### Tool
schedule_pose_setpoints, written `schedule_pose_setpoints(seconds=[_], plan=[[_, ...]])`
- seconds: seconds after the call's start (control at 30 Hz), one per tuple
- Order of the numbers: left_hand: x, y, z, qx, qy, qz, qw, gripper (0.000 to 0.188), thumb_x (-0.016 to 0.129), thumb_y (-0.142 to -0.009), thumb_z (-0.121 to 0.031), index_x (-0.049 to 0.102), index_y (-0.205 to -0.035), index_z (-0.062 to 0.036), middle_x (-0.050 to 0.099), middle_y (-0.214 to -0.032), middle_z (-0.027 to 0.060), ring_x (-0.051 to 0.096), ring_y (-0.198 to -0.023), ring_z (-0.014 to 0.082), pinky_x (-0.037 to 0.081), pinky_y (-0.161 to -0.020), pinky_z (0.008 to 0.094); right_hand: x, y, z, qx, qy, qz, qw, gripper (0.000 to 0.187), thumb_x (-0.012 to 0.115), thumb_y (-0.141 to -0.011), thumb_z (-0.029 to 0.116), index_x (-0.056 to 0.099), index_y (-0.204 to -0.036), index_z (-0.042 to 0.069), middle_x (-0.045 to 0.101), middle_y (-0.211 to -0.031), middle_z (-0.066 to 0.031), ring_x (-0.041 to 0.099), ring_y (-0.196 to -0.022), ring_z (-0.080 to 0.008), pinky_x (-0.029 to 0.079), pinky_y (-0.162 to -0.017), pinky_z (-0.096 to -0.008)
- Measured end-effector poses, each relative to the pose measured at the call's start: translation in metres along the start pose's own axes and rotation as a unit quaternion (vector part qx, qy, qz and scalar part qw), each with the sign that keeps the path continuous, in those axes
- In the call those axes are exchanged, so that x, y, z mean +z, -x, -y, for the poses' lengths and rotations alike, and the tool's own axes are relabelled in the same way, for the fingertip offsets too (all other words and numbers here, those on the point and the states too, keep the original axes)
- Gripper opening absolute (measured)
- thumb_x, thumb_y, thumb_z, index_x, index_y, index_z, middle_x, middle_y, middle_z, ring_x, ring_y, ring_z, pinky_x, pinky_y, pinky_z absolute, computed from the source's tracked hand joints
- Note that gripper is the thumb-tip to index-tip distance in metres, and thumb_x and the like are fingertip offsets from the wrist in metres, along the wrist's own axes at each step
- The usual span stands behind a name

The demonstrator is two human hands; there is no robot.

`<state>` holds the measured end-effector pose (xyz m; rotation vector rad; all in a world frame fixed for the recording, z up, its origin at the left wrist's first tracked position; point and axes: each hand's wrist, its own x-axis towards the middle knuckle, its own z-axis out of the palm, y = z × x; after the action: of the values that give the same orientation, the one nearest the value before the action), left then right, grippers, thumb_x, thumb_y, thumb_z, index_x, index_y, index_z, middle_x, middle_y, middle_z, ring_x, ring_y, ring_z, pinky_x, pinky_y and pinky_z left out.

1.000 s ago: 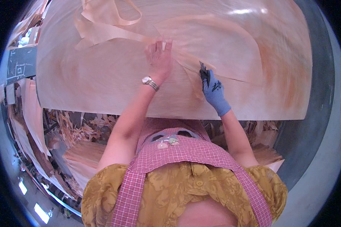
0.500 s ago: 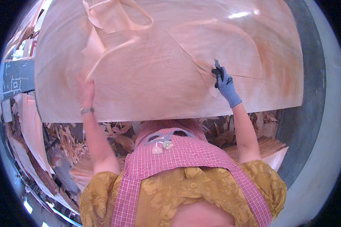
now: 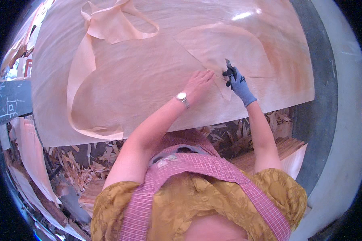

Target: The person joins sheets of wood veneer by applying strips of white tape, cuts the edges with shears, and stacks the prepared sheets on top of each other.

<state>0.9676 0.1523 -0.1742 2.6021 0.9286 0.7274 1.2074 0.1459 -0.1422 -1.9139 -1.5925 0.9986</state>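
A large thin wood veneer sheet (image 3: pixel 149 88) lies before me. My bare left hand (image 3: pixel 198 83), with a watch at the wrist, rests palm down on it, fingers stretched toward a pointed overlap in the veneer. Just right of that spot, my right hand (image 3: pixel 240 88) in a blue and black glove is closed around a knife (image 3: pixel 228 64), whose blade points away from me. A curved-edged veneer piece (image 3: pixel 229 42) lies beyond both hands, with straight cut edges meeting near my fingertips. A small pointed sliver (image 3: pixel 223 89) shows between the hands.
A long curled veneer strip (image 3: pixel 81 64) loops over the sheet's left side to its front edge. Veneer scraps (image 3: pixel 74 168) litter the space below the near edge, beside stacked veneer (image 3: pixel 285 154). A dark chalk-marked board (image 3: pixel 14 100) stands at the left.
My left hand has moved right from the sheet's left side to beside the right hand. The strip it was near now lies curled at the left. The right hand still holds the knife.
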Motion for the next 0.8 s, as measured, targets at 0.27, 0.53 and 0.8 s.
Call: schedule_pose_setpoints(seconds=[0.27,0.53,0.8], plan=[[0.014,-0.038,0.001,-0.019,-0.052,0.123,0.991,0.036,0.055,-0.081,-0.008,0.061,-0.116,-0.0054,0.059,-0.118,0.0079,0.053,-0.116,0.0220,0.038,-0.102,0.0359,0.015,0.077,-0.028,-0.103,0.214,-0.115,0.964,0.038,0.065,-0.089,0.036,0.062,-0.120,0.014,0.068,-0.101,-0.0126,0.067,-0.085,-0.0294,0.054,-0.071,-0.0402],[0.013,-0.043,0.012,-0.040,-0.016,0.190,0.981,0.034,0.056,-0.083,-0.009,0.060,-0.117,-0.0039,0.060,-0.118,0.0130,0.053,-0.117,0.0271,0.041,-0.100,0.0413,-0.016,0.212,-0.079,0.076,-0.088,-0.231,0.966,0.016,0.069,-0.092,0.011,0.067,-0.083,-0.002,0.058,-0.072,0.0052,0.045,-0.065,-0.0054,0.040,-0.058,-0.0249],[-0.115,0.032,0.034,-0.082,0.063,-0.005,0.995,0.036,0.065,-0.085,-0.019,0.060,-0.121,-0.0155,0.055,-0.130,0.0113,0.049,-0.125,0.0250,0.034,-0.107,0.0480,0.087,0.154,-0.011,-0.006,-0.227,-0.197,0.954,0.043,0.063,-0.096,0.036,0.068,-0.068,0.003,0.059,-0.060,0.0006,0.044,-0.059,-0.0078,0.033,-0.059,-0.0280]])
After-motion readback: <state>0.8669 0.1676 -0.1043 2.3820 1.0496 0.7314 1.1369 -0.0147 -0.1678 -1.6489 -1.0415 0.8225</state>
